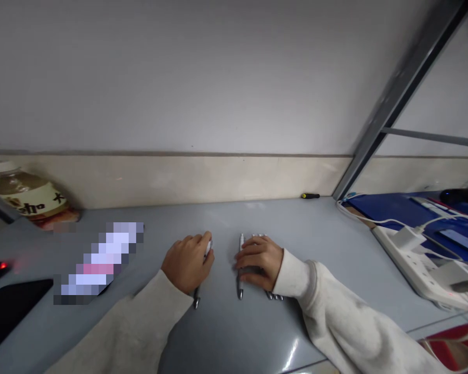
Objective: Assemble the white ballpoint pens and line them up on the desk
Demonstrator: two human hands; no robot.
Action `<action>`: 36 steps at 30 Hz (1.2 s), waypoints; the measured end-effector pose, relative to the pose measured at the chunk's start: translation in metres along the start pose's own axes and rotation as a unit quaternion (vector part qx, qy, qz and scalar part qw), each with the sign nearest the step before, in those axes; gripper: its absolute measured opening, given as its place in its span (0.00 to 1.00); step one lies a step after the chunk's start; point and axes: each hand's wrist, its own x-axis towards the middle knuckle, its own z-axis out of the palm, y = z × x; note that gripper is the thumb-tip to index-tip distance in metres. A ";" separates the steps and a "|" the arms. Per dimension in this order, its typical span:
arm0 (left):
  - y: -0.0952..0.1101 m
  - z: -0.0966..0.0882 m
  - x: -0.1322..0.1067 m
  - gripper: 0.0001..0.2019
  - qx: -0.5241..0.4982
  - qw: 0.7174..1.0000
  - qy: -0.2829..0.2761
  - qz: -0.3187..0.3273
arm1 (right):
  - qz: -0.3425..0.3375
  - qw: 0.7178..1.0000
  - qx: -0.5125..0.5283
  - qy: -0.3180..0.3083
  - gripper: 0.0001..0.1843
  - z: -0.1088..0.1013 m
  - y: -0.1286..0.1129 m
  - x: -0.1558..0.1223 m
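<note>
On the grey desk (222, 332), my left hand (187, 262) is closed around a pen (196, 300). Its metal tip sticks out below the hand, and its white upper part shows between thumb and forefinger. My right hand (263, 259) has its fingers and thumb curled at another pen (241, 292), grey and white, standing lengthwise with its tip towards me. Beneath that hand lie several similar pens (276, 296) side by side; only their ends show, the middles hidden by the palm.
A labelled bottle (31, 200) stands at the back left, near a phone-like pixelated object (101, 259). By the wall lies a small black-and-yellow screwdriver (310, 196). On the right are a white power strip (409, 270) with plugs and cables, and a metal post (351, 174).
</note>
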 end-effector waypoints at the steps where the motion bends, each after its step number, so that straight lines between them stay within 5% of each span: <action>1: 0.000 0.000 0.000 0.08 0.001 1.000 -0.004 0.000 | 0.001 1.000 0.000 -0.008 0.10 0.000 0.001 0.000; 24: 0.000 0.001 0.001 0.10 -0.025 0.999 -0.033 -0.022 | 0.115 0.991 -0.036 -0.065 0.19 -0.018 0.007 0.003; 36: 0.000 0.003 -0.001 0.10 -0.076 0.996 -0.049 -0.005 | 0.132 0.991 -0.032 0.003 0.15 -0.017 0.014 -0.001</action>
